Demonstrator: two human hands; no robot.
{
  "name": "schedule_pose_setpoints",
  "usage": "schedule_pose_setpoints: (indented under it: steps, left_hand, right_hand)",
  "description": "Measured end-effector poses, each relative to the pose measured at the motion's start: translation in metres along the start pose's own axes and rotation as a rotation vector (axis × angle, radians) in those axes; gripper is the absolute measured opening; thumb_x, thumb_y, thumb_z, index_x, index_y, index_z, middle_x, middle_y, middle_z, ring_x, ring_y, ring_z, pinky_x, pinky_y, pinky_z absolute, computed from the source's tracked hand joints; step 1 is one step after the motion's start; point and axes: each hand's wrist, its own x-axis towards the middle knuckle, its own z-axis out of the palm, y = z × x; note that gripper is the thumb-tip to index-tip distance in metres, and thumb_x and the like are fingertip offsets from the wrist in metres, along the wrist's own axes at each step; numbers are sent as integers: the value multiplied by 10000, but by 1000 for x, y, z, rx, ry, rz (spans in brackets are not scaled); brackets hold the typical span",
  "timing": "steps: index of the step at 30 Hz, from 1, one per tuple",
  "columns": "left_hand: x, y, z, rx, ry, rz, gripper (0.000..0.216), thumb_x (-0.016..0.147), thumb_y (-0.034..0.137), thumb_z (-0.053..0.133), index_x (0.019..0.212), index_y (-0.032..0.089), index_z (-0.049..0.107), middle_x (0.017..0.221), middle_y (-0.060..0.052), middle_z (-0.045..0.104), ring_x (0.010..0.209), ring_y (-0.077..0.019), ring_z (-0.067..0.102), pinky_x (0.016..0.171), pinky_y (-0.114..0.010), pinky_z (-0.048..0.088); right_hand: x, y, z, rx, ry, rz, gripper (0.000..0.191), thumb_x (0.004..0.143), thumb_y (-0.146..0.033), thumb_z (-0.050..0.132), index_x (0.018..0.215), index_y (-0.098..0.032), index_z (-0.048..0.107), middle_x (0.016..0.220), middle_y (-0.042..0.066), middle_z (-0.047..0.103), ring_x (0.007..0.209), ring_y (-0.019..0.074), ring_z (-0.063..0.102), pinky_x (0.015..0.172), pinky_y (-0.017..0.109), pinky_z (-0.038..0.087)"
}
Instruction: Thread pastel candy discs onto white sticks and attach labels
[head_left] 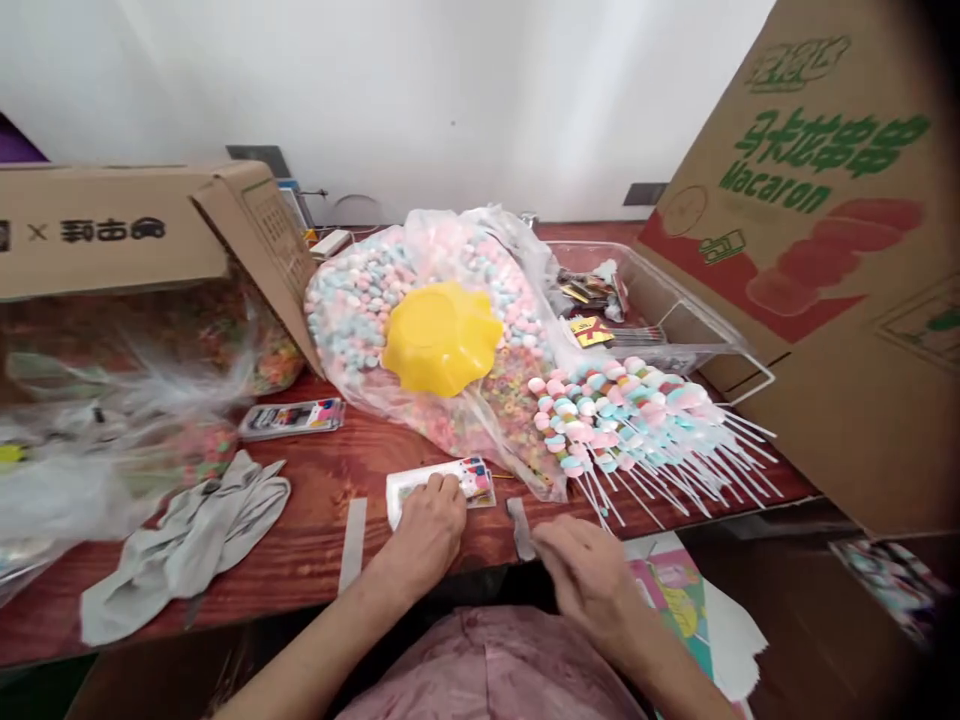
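Observation:
My left hand [431, 525] is closed over the near part of a white printed packet [474, 478] lying on the table, its fingers curled down onto it. My right hand [581, 570] hovers at the table's front edge. Its fingers are loosely bent and point left, beside a short grey strip of tape [517, 522]; whether they touch it is hard to make out. Another grey strip [352, 545] lies left of the packet. To the right is a heap of pink, white and blue marshmallow skewers [637, 420] on white sticks.
A yellow wavy-edged bowl [442, 340] sits upside down on a large clear bag of candies [360, 300]. Grey gloves [187, 545] and a stack of printed packets [292, 418] lie left. Cardboard boxes [847, 280] and a clear plastic bin [675, 300] also stand around.

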Motion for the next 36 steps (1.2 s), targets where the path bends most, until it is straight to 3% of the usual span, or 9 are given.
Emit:
schedule_pose_setpoints:
  steps: [5, 10, 13, 16, 22, 25, 27, 31, 36]
  left_hand:
    - [-10, -14, 18, -51, 301, 17, 237, 778, -28, 486, 773, 152, 640, 782, -70, 629, 767, -223, 575, 655, -331, 475]
    - [-13, -23, 27, -164, 515, 8, 246, 887, 63, 485, 694, 157, 606, 737, -60, 613, 735, -191, 571, 651, -303, 461]
    - [-12, -21, 24, -209, 486, -25, 232, 931, 155, 494, 748, 161, 637, 785, -68, 627, 789, -202, 579, 681, -309, 475]
    - [-11, -16, 18, -216, 401, -83, 215, 940, 188, 501, 794, 176, 658, 805, -63, 629, 810, -210, 574, 686, -318, 476]
    - [-6, -10, 13, -198, 356, -151, 216, 899, 123, 517, 715, 170, 620, 807, -68, 632, 830, -223, 561, 681, -329, 463]
    - [-5, -14, 15, -264, 427, -133, 238, 914, 150, 520, 693, 169, 606, 785, -59, 621, 793, -199, 545, 700, -322, 458]
    - [-6, -17, 17, -256, 465, -121, 247, 919, 174, 528, 684, 172, 604, 774, -58, 616, 776, -196, 533, 693, -319, 448]
    - [-9, -15, 20, -134, 440, -106, 181, 912, 174, 533, 775, 165, 651, 817, -79, 632, 808, -221, 540, 701, -335, 446]
    - [-8, -12, 14, -62, 309, -156, 168, 891, 136, 518, 886, 159, 684, 884, -105, 644, 855, -263, 531, 690, -361, 434]
  right_hand:
    - [-5, 49, -39, -147, 288, 125, 156, 901, -102, 544, 970, -207, 636, 830, 38, 691, 730, 152, 655, 700, 269, 517]
    - [21, 78, -43, -500, 15, 6, 372, 853, 2, 472, 1055, -221, 693, 861, 55, 672, 744, 157, 616, 610, 255, 439]
    - [34, 84, -39, -597, -146, -52, 354, 804, 21, 519, 981, -210, 720, 859, 71, 672, 776, 187, 596, 610, 273, 420]
    - [39, 91, -38, -548, -161, -84, 289, 834, -18, 541, 962, -203, 722, 869, 77, 687, 798, 195, 600, 664, 292, 459]
    - [42, 87, -54, -231, 180, -111, 347, 895, -75, 524, 1184, -217, 653, 1068, 97, 718, 954, 224, 668, 834, 384, 546]
    - [40, 63, -74, -75, 370, 23, 292, 885, -112, 591, 1125, -254, 677, 991, 60, 736, 881, 210, 693, 817, 374, 557]
    - [36, 45, -88, 4, 387, 133, 240, 868, -126, 634, 1056, -261, 700, 951, 41, 733, 847, 202, 694, 801, 353, 556]
    - [26, 23, -94, 125, 215, 173, 168, 865, -139, 648, 975, -251, 709, 881, 21, 728, 781, 174, 694, 721, 297, 557]
    - [17, 22, -63, 182, 36, 175, 156, 924, -150, 552, 894, -212, 691, 830, 37, 724, 748, 158, 681, 681, 287, 549]
